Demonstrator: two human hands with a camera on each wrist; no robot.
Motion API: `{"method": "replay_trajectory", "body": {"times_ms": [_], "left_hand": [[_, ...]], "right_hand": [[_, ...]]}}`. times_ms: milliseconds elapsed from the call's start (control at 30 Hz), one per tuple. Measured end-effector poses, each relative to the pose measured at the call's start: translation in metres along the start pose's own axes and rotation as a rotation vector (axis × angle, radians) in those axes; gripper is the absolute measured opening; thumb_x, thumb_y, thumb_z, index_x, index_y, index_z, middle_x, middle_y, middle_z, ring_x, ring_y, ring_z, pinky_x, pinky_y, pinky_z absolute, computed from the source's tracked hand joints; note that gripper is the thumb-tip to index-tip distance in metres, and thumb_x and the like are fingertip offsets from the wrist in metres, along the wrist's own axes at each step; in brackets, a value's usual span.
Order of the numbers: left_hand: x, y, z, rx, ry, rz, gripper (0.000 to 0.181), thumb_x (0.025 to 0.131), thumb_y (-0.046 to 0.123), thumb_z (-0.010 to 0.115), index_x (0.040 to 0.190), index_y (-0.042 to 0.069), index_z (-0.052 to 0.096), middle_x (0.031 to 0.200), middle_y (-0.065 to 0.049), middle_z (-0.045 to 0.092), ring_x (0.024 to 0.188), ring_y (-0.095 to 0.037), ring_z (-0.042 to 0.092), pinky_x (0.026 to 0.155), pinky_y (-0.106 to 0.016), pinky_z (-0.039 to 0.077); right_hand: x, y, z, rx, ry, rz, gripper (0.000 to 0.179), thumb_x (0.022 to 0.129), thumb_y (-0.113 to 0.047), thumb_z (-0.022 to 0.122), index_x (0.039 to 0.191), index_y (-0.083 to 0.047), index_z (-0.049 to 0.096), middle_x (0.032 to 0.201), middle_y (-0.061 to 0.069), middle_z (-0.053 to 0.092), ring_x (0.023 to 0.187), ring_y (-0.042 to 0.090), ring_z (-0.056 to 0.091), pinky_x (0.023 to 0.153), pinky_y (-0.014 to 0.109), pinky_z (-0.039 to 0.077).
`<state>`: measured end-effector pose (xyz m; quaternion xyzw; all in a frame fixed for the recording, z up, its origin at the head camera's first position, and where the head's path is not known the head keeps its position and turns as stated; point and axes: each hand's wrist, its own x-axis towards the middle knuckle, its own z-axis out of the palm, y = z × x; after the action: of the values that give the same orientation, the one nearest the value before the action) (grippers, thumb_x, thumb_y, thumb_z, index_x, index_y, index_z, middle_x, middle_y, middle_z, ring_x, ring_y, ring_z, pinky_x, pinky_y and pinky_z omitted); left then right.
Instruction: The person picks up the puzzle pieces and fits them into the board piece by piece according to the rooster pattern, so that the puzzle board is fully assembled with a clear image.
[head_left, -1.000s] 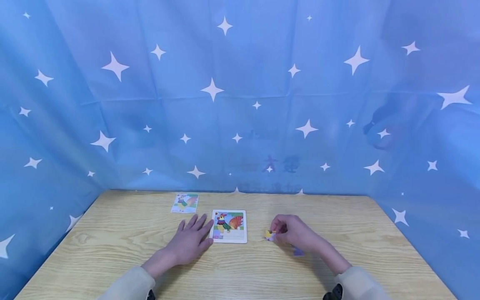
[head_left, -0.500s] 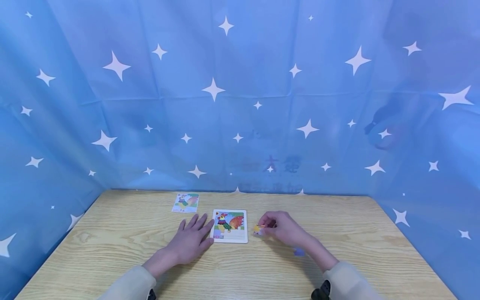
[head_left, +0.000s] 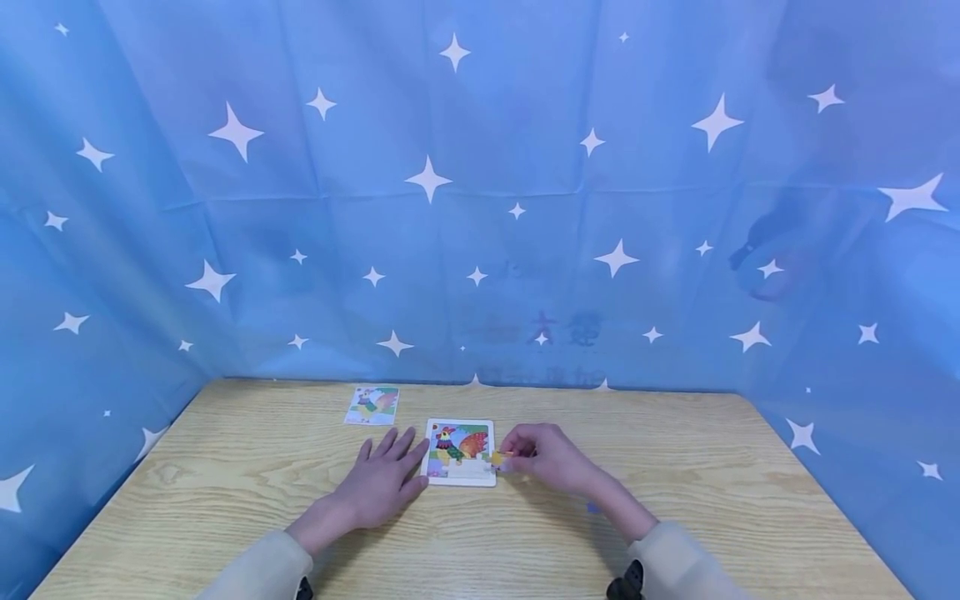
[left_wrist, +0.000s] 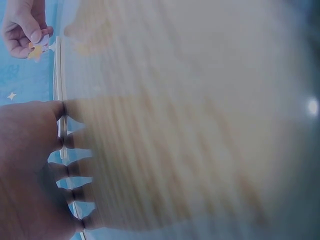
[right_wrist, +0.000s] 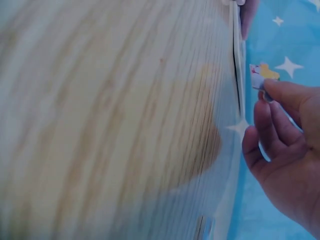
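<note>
My right hand (head_left: 551, 457) pinches a yellow and pale purple jigsaw piece (right_wrist: 263, 73) between thumb and fingertips. In the head view the piece overlaps the right edge of a white-framed rooster puzzle (head_left: 459, 433). The puzzle's upper part is filled with a rooster picture; its lower right shows bare white. Spread flat on the table, my left hand (head_left: 384, 483) has its fingertips and thumb right at the puzzle's left edge. A purple puzzle piece (head_left: 593, 507) lies on the table, partly hidden by the right forearm.
A square picture card (head_left: 372, 406) with the same rooster lies at the back left of the wooden table (head_left: 247, 467). Behind the table hangs a blue curtain (head_left: 480, 233) with white stars, also along both sides.
My right hand has moved left with the jigsaw piece, from the table right of the puzzle to the puzzle's right edge. The left hand has stayed in place.
</note>
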<state>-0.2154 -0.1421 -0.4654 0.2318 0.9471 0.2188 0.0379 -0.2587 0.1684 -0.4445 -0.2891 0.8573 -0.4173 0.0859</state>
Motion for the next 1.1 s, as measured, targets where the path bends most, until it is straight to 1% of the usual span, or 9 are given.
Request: {"method": "replay_trajectory", "body": {"times_ms": [200,367,667,967,1100], "left_hand": [[0.001,-0.003,0.004,0.014,0.011,-0.006,0.058,0.110,0.038,0.048,0.158,0.006,0.040,0.164,-0.023,0.028,0.151,-0.048,0.017,0.114,-0.074,0.012],[0.001,-0.003,0.004,0.014,0.010,-0.004,0.058,0.110,0.038,0.048,0.158,0.007,0.040,0.164,-0.023,0.028,0.151,-0.048,0.017,0.114,-0.075,0.011],[-0.001,-0.001,0.001,-0.002,0.006,0.002,0.058,0.109,0.037,0.050,0.158,0.006,0.040,0.163,-0.025,0.028,0.151,-0.049,0.017,0.113,-0.075,0.011],[0.002,-0.005,0.005,0.023,0.004,-0.005,0.058,0.110,0.038,0.048,0.159,0.008,0.039,0.164,-0.023,0.028,0.152,-0.048,0.016,0.113,-0.075,0.013],[0.002,-0.005,0.005,0.015,0.010,-0.002,0.058,0.110,0.038,0.048,0.158,0.007,0.040,0.164,-0.023,0.028,0.151,-0.048,0.017,0.113,-0.075,0.013]], "right_hand": [[0.003,-0.002,0.003,0.003,-0.002,-0.011,0.006,0.095,-0.008,0.074,0.101,-0.006,0.072,0.086,-0.002,0.066,0.075,0.012,0.059,0.064,0.026,0.049],[0.006,-0.004,0.007,-0.004,-0.006,-0.014,0.005,0.095,-0.006,0.074,0.100,-0.005,0.072,0.087,-0.001,0.066,0.078,0.013,0.060,0.067,0.026,0.049],[0.007,-0.008,0.011,-0.012,-0.016,-0.005,0.005,0.095,-0.005,0.073,0.099,-0.005,0.071,0.086,-0.001,0.066,0.077,0.013,0.060,0.065,0.026,0.049],[0.008,-0.006,0.012,-0.010,-0.017,-0.006,0.005,0.095,-0.005,0.073,0.099,-0.006,0.071,0.087,-0.001,0.066,0.077,0.011,0.058,0.065,0.026,0.048],[0.008,-0.005,0.012,-0.013,-0.022,-0.014,0.004,0.095,-0.004,0.073,0.099,-0.005,0.071,0.087,-0.001,0.067,0.076,0.010,0.058,0.065,0.025,0.048]]}}
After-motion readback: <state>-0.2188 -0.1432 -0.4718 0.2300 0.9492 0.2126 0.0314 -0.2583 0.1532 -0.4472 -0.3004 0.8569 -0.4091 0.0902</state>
